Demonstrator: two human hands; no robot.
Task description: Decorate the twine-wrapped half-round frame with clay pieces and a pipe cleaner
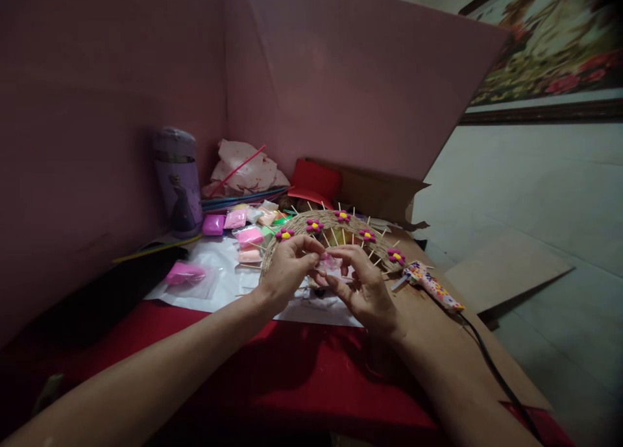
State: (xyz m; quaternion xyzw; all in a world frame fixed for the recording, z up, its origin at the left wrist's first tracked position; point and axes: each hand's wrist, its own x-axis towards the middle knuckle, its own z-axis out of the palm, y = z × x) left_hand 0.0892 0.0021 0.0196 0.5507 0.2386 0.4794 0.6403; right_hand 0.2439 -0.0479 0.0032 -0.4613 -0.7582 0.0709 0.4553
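Observation:
Both hands meet over the front of a woven twine ring with sticks poking out of it (296,223). My left hand (287,268) pinches a small clear plastic packet (331,264) with something pink in it. From the other side, my right hand (365,291) grips the same packet between thumb and fingers. Purple clay flowers with yellow centres (314,226) sit along the ring's band. The lower part of the ring is hidden behind my hands.
Packets of coloured clay (250,237) lie left of the ring on a white sheet (287,312). A purple tumbler (179,184) stands at the back left. At right, a flower-patterned glue gun (433,286) trails a black cord. A pink wall (341,77) rises behind.

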